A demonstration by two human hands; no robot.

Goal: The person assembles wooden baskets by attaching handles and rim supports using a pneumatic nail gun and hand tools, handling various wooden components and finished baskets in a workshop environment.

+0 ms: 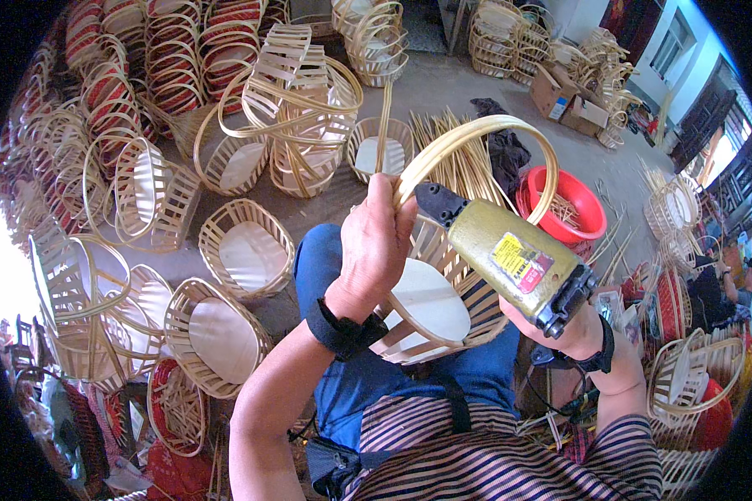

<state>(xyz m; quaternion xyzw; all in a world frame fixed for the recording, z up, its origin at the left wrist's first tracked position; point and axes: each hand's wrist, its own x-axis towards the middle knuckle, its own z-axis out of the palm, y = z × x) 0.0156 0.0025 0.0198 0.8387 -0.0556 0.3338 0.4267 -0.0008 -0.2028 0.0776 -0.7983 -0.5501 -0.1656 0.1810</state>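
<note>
My left hand (369, 242) grips one end of an arched bamboo handle (459, 127) at the rim of a slatted oval basket (433, 302) with a pale base, which sits on my lap. My right hand (545, 327) holds an olive-gold nail gun (510, 260) with labels on its side. The gun's black nose (437, 203) is at the left end of the handle, just right of my left hand; whether it touches cannot be told. The gun hides part of the basket's right side and most of my right fingers.
Baskets (246, 250) stand on the concrete floor (430, 83) at left, with tall red-and-natural stacks (167, 50) behind. Ahead lie bamboo strips (443, 138), dark cloth (510, 142) and a red basin (581, 213). Cardboard boxes (560, 100) stand back right. Another person (714, 288) is at far right.
</note>
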